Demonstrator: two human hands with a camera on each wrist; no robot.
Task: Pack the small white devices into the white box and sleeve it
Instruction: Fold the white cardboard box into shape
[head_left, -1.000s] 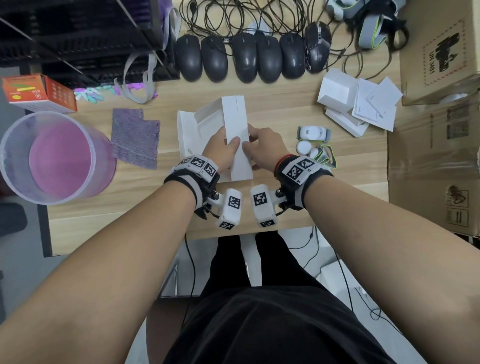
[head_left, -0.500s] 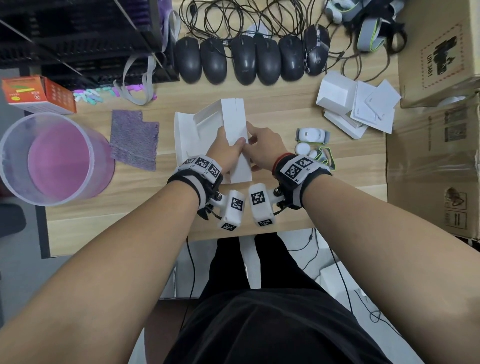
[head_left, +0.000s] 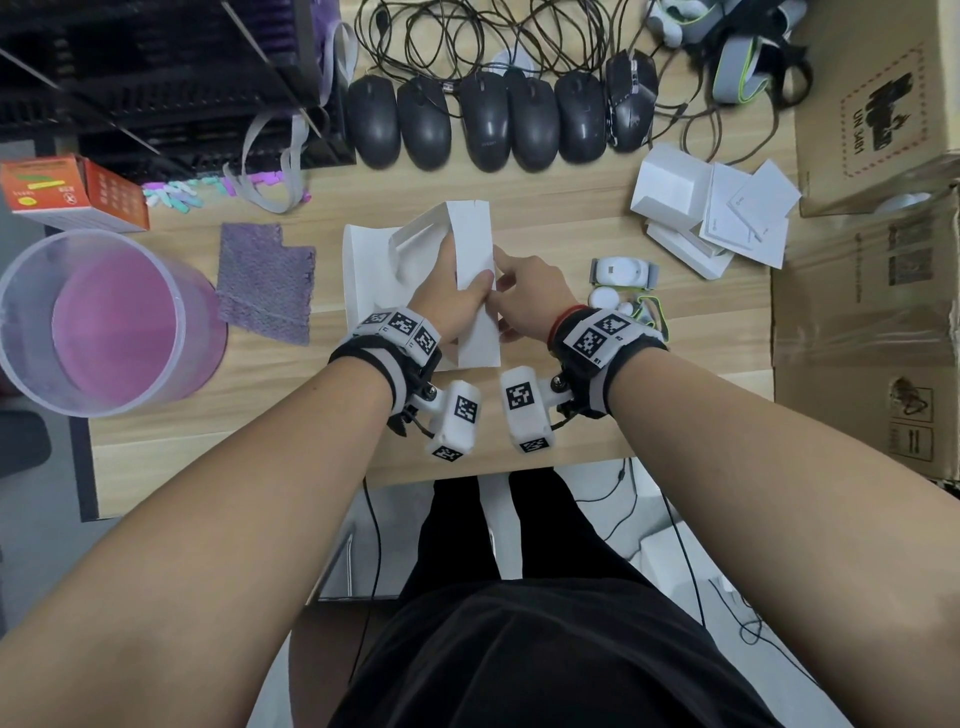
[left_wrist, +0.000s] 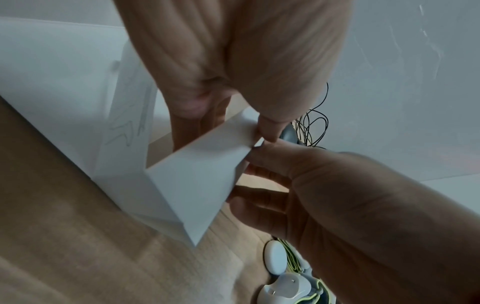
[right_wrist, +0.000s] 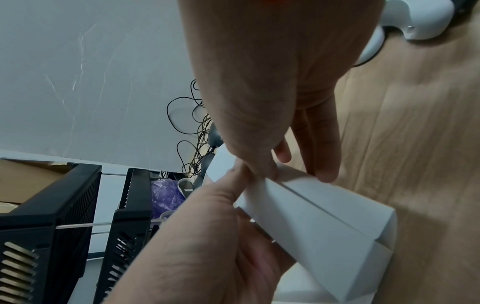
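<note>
Even soft indoor light, faint shadows; head view sharp, edges bowed; wrist views dimmer, close surfaces blurred.

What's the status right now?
Left hand and right hand pinch the sleeve. Devices unpacked on the desk. Nothing blocking.

The head view looks steeply down from above the person onto the wooden desk (head_left: 571, 218), far edge toward 12 o'clock, forearms entering from 6. Each wrist view sits very close and low, looking along its own hand, the left one toward 1 o'clock, the right toward 11. All three share the folded white card (head_left: 475, 291) (left_wrist: 197, 185) (right_wrist: 317, 222) at centre.
</note>
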